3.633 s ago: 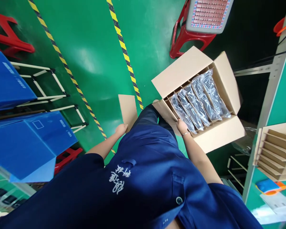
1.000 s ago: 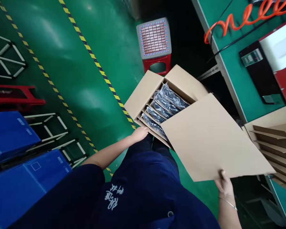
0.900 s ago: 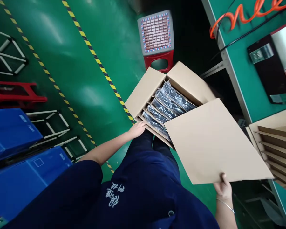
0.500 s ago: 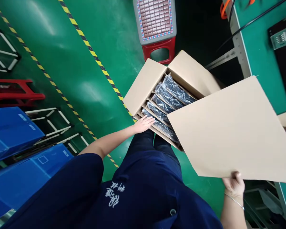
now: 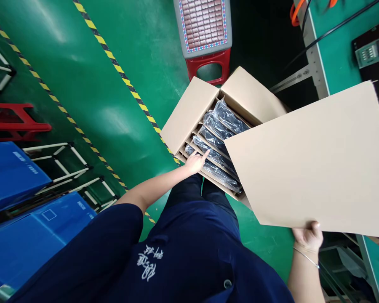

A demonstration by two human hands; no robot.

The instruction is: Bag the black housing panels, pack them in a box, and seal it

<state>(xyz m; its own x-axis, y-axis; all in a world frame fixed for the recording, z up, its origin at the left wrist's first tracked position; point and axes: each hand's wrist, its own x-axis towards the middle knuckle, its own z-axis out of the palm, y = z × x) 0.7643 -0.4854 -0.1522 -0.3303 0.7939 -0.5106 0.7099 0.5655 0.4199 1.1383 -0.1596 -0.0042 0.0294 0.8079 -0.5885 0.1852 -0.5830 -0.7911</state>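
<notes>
My cardboard sheet [image 5: 312, 164] roofs the right half of the open box [image 5: 189, 115], so only the left slots lie open. Wrapped packs [image 5: 222, 122] fill every divider slot, snug between cardboard walls. The raised flaps fence the far sides.

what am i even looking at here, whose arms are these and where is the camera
The camera sits on a person's head and looks down, so you see their own body in dark blue work clothes and both bare arms. No machine is involved.

The left hand reaches into an open carton in front of their legs, fingertips on the near rows. The carton is split by card dividers, and long dark items in clear plastic bags lie in the slots.

The right hand grips the near edge of a big flat cardboard sheet, held above the carton's right side.

Around them: a green floor with yellow-black tape, a red stool, blue crates on the left, a green bench on the right.
</notes>
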